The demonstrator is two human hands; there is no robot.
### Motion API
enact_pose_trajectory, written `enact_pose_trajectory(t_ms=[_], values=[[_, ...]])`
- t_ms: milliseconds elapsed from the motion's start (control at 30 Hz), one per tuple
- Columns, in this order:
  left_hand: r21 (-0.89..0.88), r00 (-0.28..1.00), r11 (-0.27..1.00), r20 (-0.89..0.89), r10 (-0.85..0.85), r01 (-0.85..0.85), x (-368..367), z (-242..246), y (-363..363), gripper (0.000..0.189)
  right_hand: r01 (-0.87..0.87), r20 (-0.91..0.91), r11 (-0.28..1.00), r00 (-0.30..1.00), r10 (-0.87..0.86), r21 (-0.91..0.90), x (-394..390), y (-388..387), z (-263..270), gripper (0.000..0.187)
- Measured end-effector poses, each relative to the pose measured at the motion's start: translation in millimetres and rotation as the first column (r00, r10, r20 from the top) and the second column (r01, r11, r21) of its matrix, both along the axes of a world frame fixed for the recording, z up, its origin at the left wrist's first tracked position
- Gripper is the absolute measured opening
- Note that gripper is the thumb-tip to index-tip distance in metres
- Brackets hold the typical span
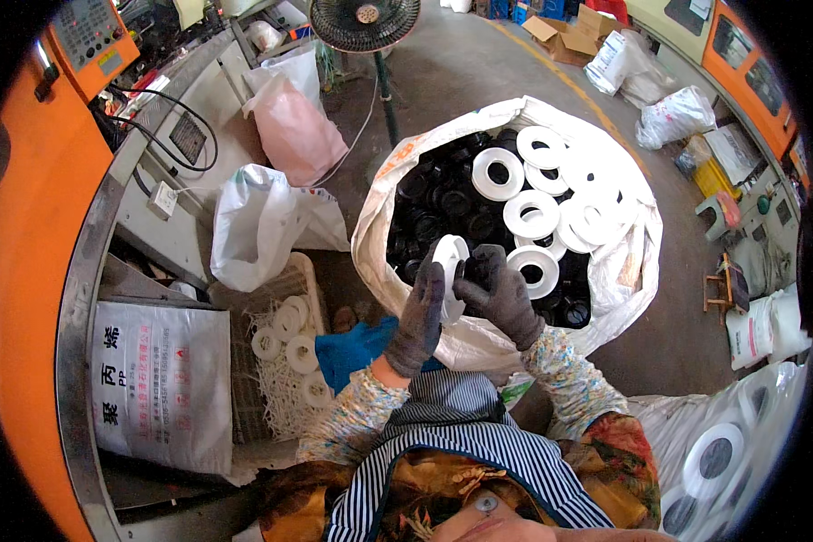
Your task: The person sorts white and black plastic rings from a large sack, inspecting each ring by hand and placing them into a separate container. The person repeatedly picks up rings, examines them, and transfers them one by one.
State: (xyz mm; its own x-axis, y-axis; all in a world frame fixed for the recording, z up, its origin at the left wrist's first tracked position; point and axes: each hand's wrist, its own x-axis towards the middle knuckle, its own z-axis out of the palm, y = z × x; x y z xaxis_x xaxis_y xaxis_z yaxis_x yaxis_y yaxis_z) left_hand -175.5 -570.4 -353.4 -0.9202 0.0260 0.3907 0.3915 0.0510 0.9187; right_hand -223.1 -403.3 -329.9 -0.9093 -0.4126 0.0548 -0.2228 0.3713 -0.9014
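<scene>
My left hand (417,322), in a dark grey glove, holds a white plastic ring (451,251) on edge over the near side of a large white woven sack (372,254). My right hand (508,295), gloved alike, curls its fingers around a black plastic part (460,269) at the ring's middle. Dark glove against dark part hides how far the two fit together. Many round black plastic parts (455,202) fill the sack below. On top of them, towards the right, lie several loose white plastic rings (498,174).
At left stands a crate (305,267) with white rings and thin plastic scraps. A printed sack (162,386) lies beside it. An open white bag (244,237), a pink bag (295,129) and a pedestal fan (366,24) stand beyond. A clear bag of rings (711,454) is at lower right.
</scene>
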Motion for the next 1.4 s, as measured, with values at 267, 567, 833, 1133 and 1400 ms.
enact_pose_trajectory(t_ms=[267, 567, 833, 1133, 1400], values=[[-0.291, 1.0, 0.957, 0.026, -0.001, 0.009, -27, -91, -6, 0.051, 0.052, -0.532, 0.998, 0.845, -0.059, -0.028, 13, 66, -27, 0.068], [-0.493, 0.997, 0.87, 0.058, 0.056, -0.02, -89, -84, 92, 0.061, -0.301, -0.322, 0.157, 0.937, -0.135, -0.941, 68, 229, 160, 0.048], [-0.728, 0.995, 0.682, 0.005, 0.101, -0.066, -120, -105, 131, 0.067, 0.278, 0.239, 0.838, 0.954, -0.183, -0.47, -3, 112, 19, 0.037], [0.721, 0.805, 0.629, 0.539, -0.246, -0.291, -44, -109, 4, 0.033, 0.384, -0.726, 0.64, 0.532, 0.436, 0.666, -145, 28, -82, 0.013], [0.793, 0.88, 0.56, 0.422, -0.217, -0.242, -52, -64, -11, 0.044, 0.104, -0.687, 0.965, 0.721, 0.095, 0.242, -85, -6, -47, 0.02]])
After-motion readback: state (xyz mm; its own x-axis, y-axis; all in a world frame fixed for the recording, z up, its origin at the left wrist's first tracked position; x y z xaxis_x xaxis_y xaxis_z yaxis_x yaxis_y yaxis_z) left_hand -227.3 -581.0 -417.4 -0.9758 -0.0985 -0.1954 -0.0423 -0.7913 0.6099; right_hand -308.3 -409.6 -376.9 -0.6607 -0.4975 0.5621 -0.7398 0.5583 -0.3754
